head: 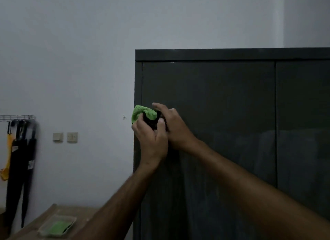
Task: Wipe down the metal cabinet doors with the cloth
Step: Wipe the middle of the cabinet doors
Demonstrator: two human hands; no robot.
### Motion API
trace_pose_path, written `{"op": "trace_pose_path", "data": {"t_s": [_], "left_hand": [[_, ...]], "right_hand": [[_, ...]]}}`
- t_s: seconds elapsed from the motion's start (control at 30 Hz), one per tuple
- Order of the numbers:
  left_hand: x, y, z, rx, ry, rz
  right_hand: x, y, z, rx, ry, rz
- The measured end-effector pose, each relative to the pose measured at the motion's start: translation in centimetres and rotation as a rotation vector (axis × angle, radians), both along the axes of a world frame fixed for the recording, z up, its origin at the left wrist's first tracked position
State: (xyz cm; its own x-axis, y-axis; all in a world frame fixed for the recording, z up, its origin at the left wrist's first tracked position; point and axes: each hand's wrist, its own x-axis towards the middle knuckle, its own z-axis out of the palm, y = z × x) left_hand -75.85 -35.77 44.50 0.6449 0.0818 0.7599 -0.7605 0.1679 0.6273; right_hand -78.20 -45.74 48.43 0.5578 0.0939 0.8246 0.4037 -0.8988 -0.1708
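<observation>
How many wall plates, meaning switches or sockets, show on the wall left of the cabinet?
2. The left plate and the right plate sit side by side, low on the wall between the hanging rack and the cabinet. Others may lie outside the view.

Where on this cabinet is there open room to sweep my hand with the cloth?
Free: the left door above and right of both hands, up to the top rail, and the right door. Crowded: its left edge, where the left hand and right hand bunch the cloth.
</observation>
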Motion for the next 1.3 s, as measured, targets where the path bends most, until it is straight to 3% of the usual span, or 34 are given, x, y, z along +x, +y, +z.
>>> {"op": "trace_pose_path", "data": {"t_s": [0.17, 0.23, 0.33, 0.4, 0.5, 0.67, 0.77, 0.87, 1.03, 1.07, 1.2, 1.23, 1.3], "left_hand": [[-0.1, -2.5, 2.2, -0.109, 0.14, 0.153], [0.2, -3.5, 3.1, -0.149, 0.198, 0.229], [0.8, -4.3, 3.7, -0.193, 0.214, 0.309], [1.5, -4.3, 2.9, -0.146, 0.089, 0.346], [3.5, -2.8, 0.7, 0.02, -0.249, 0.351], [7.4, 2.2, -2.6, 0.597, -0.749, 0.465], [9.2, 4.8, -4.7, 0.786, -0.981, 0.561], [9.9, 5.9, -4.5, 0.835, -0.967, 0.592], [7.1, 0.8, -2.0, 0.606, -0.702, 0.611], [6.7, -0.1, -2.6, 0.642, -0.765, 0.61], [9.3, 1.4, -5.0, 0.989, -1.305, 0.635], [9.9, 1.9, -4.3, 1.012, -1.313, 0.644], [9.4, 1.4, -2.7, 0.866, -1.095, 0.681]], "right_hand": [[-4.0, -1.8, 0.8, 0.103, 0.039, 0.176], [-5.4, -3.0, 0.5, 0.154, -0.004, 0.113], [-7.6, -6.0, -0.8, 0.205, -0.218, -0.063], [-9.5, -9.0, -1.8, 0.246, -0.36, -0.191], [-12.6, -13.8, -3.3, 0.258, -0.444, -0.373], [-16.1, -19.2, -6.2, 0.111, -0.505, -0.585], [-17.0, -20.9, -8.5, 0.137, -0.503, -0.649], [-17.4, -21.8, -11.2, 0.178, -0.462, -0.69], [-18.0, -23.1, -13.7, 0.181, -0.319, -0.717], [-18.2, -23.3, -14.0, 0.157, -0.301, -0.713], [-19.4, -24.4, -14.5, 0.043, -0.245, -0.666], [-19.8, -24.8, -14.4, 0.025, -0.231, -0.665], [-20.5, -25.4, -14.2, 0.013, -0.219, -0.677]]}}
